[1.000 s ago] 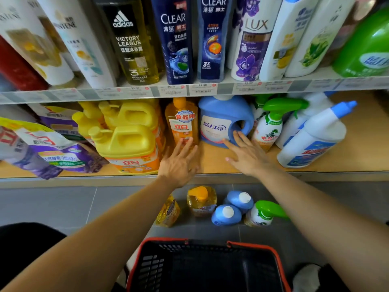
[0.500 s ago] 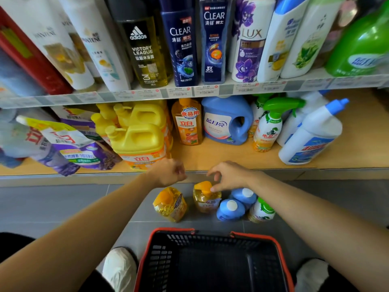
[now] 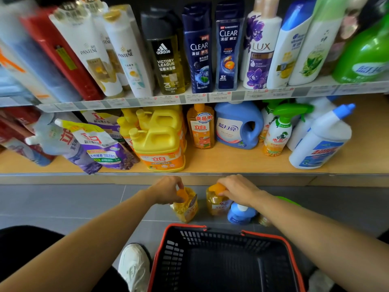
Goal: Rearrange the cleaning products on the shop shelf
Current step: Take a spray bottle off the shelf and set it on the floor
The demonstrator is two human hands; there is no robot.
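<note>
Left bottle: a yellow dish-soap bottle (image 3: 186,208) with an orange cap sits just beyond the far left corner of the black, red-rimmed basket (image 3: 183,226). It is tilted, and whether it touches the grey floor cannot be told.
Left grip: the left hand (image 3: 168,191) has its fingers curled round that bottle's cap from above.
Right bottle: a second yellow bottle (image 3: 214,204) stands upright, just beyond the middle of the basket's far rim.
Right grip: the right hand (image 3: 237,189) pinches its orange cap.
Blue bottle: a small blue bottle (image 3: 241,214) with a white cap stands just beyond the basket's far rim, touching the second yellow bottle.
Green cap: a green top (image 3: 291,202) shows beyond the basket's far right corner, mostly hidden by the right forearm.
Lower shelf: the wooden shelf (image 3: 210,162), farther beyond the basket, carries refill pouches (image 3: 94,142), yellow jugs (image 3: 160,144), an orange bottle (image 3: 201,127), a blue detergent jug (image 3: 235,125), a green-trigger spray bottle (image 3: 277,131) and a white bottle with blue cap (image 3: 322,142).
Upper shelf: shampoo bottles (image 3: 199,51) stand in a row, farthest from the basket.
Shoe: a white shoe (image 3: 134,266) is just left of the basket.
</note>
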